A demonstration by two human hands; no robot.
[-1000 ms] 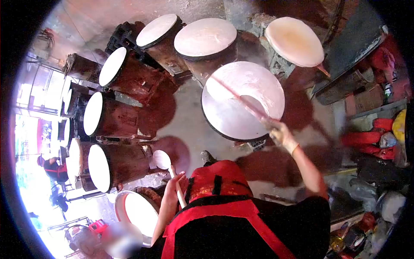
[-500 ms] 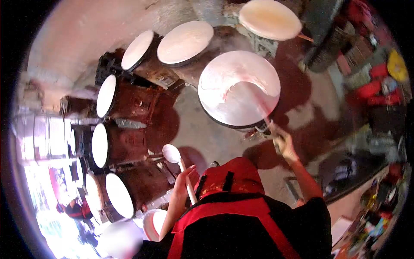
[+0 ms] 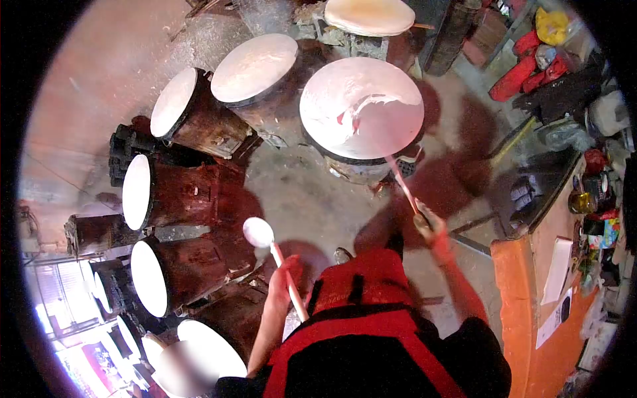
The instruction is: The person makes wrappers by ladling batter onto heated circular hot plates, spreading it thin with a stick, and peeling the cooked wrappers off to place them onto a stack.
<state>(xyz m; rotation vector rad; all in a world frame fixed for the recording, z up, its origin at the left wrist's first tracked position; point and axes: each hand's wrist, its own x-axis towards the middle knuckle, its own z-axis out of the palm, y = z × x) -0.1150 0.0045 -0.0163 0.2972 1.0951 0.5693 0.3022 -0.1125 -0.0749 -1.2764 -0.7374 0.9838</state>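
Note:
My left hand [image 3: 284,273] is closed around the pale handle of a ladle [image 3: 258,231], whose white-coated bowl points forward over the floor. In my right hand [image 3: 432,227] is a long thin-handled tool [image 3: 403,182], its far end blurred over a round griddle [image 3: 315,109]. A white layer, probably batter, covers this griddle, with a curved ragged edge near the middle and a greyer patch at the right. The griddle sits on a drum-like stove [image 3: 358,172]. I cannot make out the tool's head.
More white-topped griddles [image 3: 255,66] [image 3: 174,101] [image 3: 137,192] [image 3: 148,278] stand on drum stoves curving around my left. At the back lies a stack of thin round sheets [image 3: 369,16]. An orange-sided table [image 3: 517,285] is at my right, with red bundles [image 3: 514,76] beyond it.
My view has turned and shifted, so the stoves sit lower on the left and the orange-sided table shows more. The right-hand tool has shifted on the griddle; both hands keep their holds.

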